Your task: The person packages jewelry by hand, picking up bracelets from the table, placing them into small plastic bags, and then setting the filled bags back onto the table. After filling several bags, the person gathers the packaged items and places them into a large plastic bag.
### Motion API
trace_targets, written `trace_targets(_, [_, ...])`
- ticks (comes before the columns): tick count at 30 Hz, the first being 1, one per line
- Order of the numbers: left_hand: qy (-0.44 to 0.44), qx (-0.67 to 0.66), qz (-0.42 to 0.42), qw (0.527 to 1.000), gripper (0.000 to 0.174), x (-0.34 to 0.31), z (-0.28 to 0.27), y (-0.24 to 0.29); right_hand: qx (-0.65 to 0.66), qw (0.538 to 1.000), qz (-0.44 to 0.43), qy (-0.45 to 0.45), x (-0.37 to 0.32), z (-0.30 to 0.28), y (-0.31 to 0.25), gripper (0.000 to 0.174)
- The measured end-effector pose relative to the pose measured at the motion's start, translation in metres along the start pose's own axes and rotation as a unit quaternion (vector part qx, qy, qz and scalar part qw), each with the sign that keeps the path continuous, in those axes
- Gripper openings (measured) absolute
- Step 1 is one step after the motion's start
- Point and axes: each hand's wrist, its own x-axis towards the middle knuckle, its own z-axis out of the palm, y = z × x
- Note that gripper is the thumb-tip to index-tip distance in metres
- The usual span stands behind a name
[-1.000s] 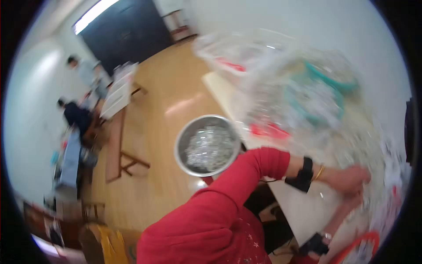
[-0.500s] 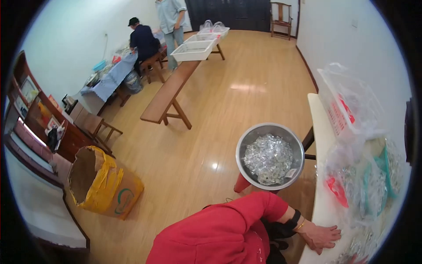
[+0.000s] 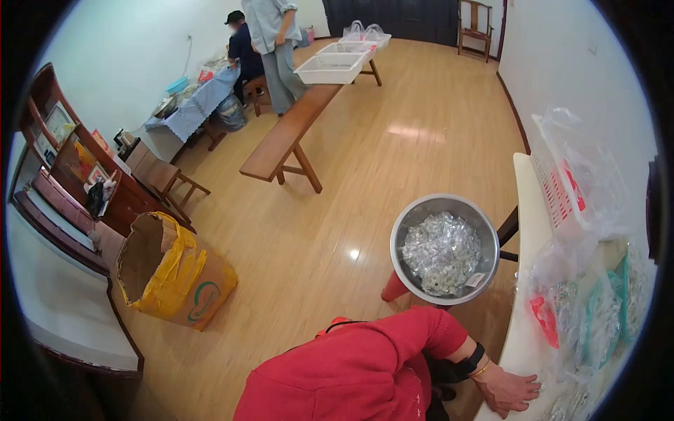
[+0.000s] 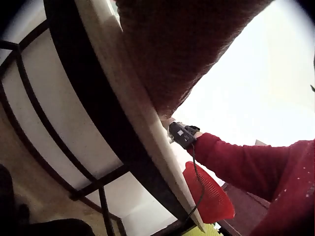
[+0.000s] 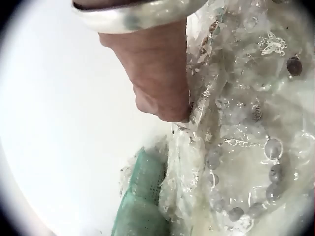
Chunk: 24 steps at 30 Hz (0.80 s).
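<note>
My left hand, with a gold bracelet and black wrist band, lies with fingers spread on the pale table, beside clear plastic packets. In the right wrist view my right hand, below a silver bangle, touches the edge of clear bags. Its fingertips are hidden. A beaded bracelet shows through the plastic, and a green basket is below the hand. The left wrist view shows the right arm's red sleeve and wrist device across the table; a dark, close shape fills the top.
A metal bowl of clear packets stands left of the table. White baskets and a red colander are nearby. Across the room are a bench, a cardboard box and two people, one standing, one sitting.
The head view has swung from the tabletop toward the room. My left hand, earlier near the right hand over the packets, now lies spread at the table's near edge. The right hand has left the head view.
</note>
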Motion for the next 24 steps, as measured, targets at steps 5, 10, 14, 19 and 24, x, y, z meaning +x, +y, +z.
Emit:
trace_targets(5, [0.03,0.036,0.011,0.999,0.054,-0.003,-0.001,0.0,0.11,0.979,-0.126,0.121,-0.015,-0.015,0.002,0.039])
trace_targets(10, [0.026,0.024,-0.002,0.999,0.054,-0.005,-0.013,0.004,0.245,0.908,-0.182,0.287,-0.03,-0.049,-0.009,0.023])
trace_targets(14, [0.046,0.006,-0.015,0.999,0.046,-0.006,-0.01,-0.005,0.235,0.881,-0.207,0.354,-0.077,-0.062,0.005,0.026])
trace_targets(19, [0.039,-0.055,-0.067,0.995,0.032,-0.003,-0.014,0.0,0.208,0.879,-0.268,0.334,-0.224,-0.153,-0.123,0.024])
trace_targets(24, [-0.077,-0.036,-0.074,0.994,0.042,0.008,-0.038,0.011,0.258,0.882,-0.268,0.291,-0.108,-0.039,-0.057,0.03])
